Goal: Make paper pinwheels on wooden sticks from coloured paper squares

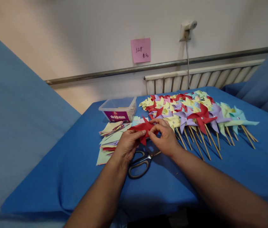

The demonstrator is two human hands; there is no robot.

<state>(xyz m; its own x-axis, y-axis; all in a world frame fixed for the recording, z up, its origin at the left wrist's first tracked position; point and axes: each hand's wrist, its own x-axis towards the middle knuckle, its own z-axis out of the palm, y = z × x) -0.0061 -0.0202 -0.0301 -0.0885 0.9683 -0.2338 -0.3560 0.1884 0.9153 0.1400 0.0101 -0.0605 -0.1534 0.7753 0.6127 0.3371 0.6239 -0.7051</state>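
A blue-covered tabletop (pixel 72 171) carries a wide spread of finished paper pinwheels (pixel 195 114) on wooden sticks, a clear plastic box (pixel 118 109), a stack of coloured paper squares (pixel 110 136) and scissors (pixel 140 163). Above the scissors, the left hand (pixel 125 145) and right hand (pixel 164 137) both pinch a red paper piece (pixel 143 128) between fingertips.

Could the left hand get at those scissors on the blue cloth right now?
Probably yes, but not at once. The scissors lie just below the left hand, nothing between them. But that hand and the right hand are both pinching the red paper, so it would have to let go first.
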